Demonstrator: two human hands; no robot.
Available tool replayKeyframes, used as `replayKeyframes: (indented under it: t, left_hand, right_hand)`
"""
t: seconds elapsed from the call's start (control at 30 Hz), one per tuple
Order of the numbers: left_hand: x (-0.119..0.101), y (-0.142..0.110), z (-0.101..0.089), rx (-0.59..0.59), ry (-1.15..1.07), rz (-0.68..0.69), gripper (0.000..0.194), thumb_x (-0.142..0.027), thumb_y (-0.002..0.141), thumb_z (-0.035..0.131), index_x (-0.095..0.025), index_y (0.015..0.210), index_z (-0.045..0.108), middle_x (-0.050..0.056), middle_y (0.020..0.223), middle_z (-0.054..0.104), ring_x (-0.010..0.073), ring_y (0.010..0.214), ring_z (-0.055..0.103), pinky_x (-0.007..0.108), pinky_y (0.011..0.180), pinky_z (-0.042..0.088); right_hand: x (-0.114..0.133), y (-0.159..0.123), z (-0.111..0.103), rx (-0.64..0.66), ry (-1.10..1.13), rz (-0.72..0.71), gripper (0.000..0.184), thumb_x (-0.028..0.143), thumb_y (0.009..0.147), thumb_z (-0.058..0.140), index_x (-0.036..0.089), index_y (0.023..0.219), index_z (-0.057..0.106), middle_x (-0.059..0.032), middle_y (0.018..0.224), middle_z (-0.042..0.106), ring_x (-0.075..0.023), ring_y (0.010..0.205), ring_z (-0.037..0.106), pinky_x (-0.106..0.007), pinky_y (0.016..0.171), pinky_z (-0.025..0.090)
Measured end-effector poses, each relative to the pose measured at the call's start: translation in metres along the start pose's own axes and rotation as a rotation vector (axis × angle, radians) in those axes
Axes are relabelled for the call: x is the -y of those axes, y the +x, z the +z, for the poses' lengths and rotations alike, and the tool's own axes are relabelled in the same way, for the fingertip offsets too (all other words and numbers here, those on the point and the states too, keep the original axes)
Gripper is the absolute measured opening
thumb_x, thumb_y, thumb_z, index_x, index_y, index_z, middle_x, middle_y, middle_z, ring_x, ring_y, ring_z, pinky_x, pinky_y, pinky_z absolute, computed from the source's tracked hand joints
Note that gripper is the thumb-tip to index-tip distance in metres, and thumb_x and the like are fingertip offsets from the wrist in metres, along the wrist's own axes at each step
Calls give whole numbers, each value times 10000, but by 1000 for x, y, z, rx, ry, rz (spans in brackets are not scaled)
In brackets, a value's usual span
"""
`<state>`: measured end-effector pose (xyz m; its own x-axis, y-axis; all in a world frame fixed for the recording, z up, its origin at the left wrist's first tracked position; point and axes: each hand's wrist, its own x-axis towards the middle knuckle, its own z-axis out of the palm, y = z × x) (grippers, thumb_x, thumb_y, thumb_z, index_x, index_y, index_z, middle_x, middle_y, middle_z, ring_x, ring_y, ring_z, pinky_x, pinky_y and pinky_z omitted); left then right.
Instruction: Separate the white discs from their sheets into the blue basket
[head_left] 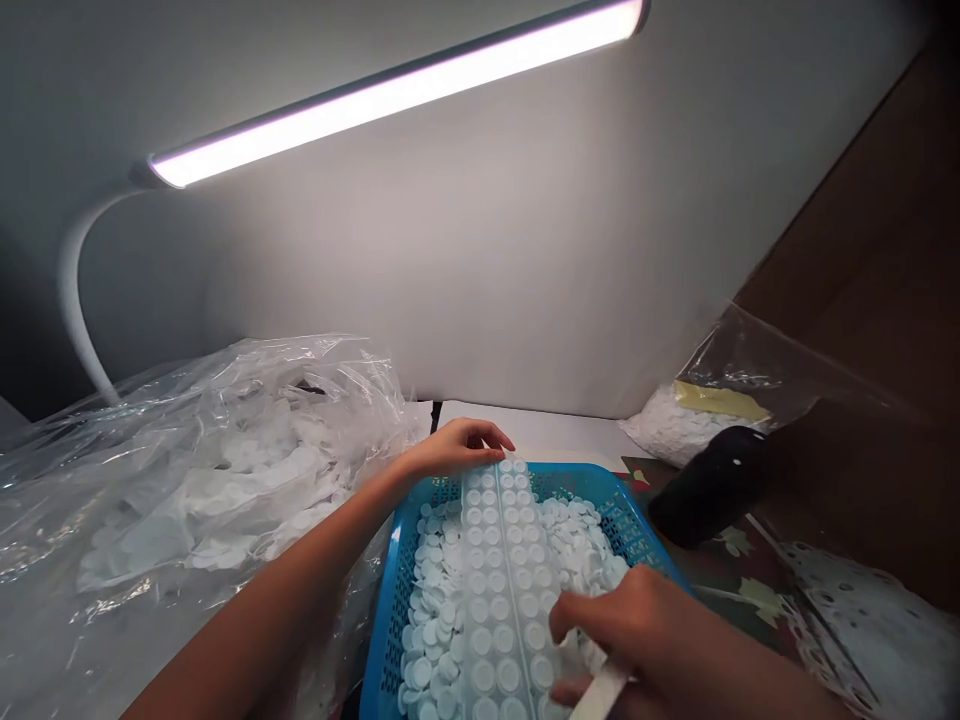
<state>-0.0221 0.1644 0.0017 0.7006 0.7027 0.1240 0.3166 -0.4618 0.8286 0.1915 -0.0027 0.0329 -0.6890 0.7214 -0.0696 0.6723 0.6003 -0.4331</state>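
A long translucent plastic tray (504,560) with rows of round wells lies lengthwise over a blue basket (396,560). White discs sit in many of its wells. My left hand (461,447) grips the tray's far end, thumb and fingers bent around the edge. Lower right, my right hand (622,625) is closed around a flat whitish strip (602,690), close beside the tray's right side; the strip's lower end runs out of view. Loose white discs (442,610) fill the basket on both sides of the tray.
A big clear plastic bag (225,480) of white pieces covers the left side. At right are a black cylindrical object (716,485), another clear bag (667,425) and a perforated white sheet (862,620). A lit lamp (405,95) hangs above, before a pale wall.
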Motion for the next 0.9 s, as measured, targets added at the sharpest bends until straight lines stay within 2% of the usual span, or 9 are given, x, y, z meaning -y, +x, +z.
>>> replayKeyframes:
  t: [0.07,0.13,0.2,0.3,0.4,0.47,0.6,0.73,0.9]
  left_hand:
    - [1,0,0,-3,-4,7,284,-347,801,565,-148,978,663,39,821,647,101,628,498,199,537,362]
    - [3,0,0,-4,-8,12,271,-333,795,572,-150,972,665,40,828,654,105,640,505,200,545,371]
    - [4,0,0,-10,-10,10,258,-320,788,580,-153,964,668,36,822,660,107,643,511,201,549,377]
    - [7,1,0,-33,-15,-4,240,-300,780,581,-152,946,671,38,839,669,122,679,546,212,584,405]
    - [10,2,0,-62,-24,-21,199,-269,764,580,-145,891,671,35,836,671,146,740,582,225,633,434]
    - [11,2,0,-74,-32,-37,171,-240,745,583,-140,855,668,31,816,671,155,750,595,225,637,442]
    - [13,2,0,-92,-41,-89,155,-180,732,541,-128,810,665,34,783,676,162,722,607,227,601,440]
    - [15,1,-1,-68,-52,-139,157,-189,715,557,-131,812,666,30,756,678,163,697,608,222,570,432]
    - [17,3,-1,-45,-46,-185,158,-202,675,610,-124,801,662,20,719,663,158,668,595,206,539,402]
  right_hand:
    - [8,6,5,34,-59,-78,229,422,872,535,203,855,599,21,544,579,-104,460,488,-207,472,312]
    - [10,13,3,-33,-43,-140,251,426,882,519,191,853,604,25,532,560,-95,439,454,-211,466,309]
    - [7,23,-5,-202,96,-168,280,411,917,456,190,826,602,24,557,541,-87,461,443,-206,483,325]
    - [0,48,-22,-622,339,-119,489,440,972,259,187,707,584,-19,675,538,-110,575,467,-227,569,377]
    - [-8,81,-32,-761,453,-68,659,568,943,155,180,648,600,-11,574,463,-115,540,429,-229,521,346]
    - [-13,101,-31,-742,497,-37,666,573,940,181,173,604,594,20,473,349,-99,444,339,-223,437,272]
    - [-25,127,-17,-739,445,-130,503,527,889,447,155,573,566,28,475,410,-82,441,375,-215,442,289]
    - [-35,130,-6,-697,396,-161,396,442,836,585,156,564,544,31,484,457,-78,445,371,-214,448,289]
    - [-41,123,-11,-618,339,-206,210,333,797,662,168,673,621,13,577,574,-94,490,452,-216,465,342]
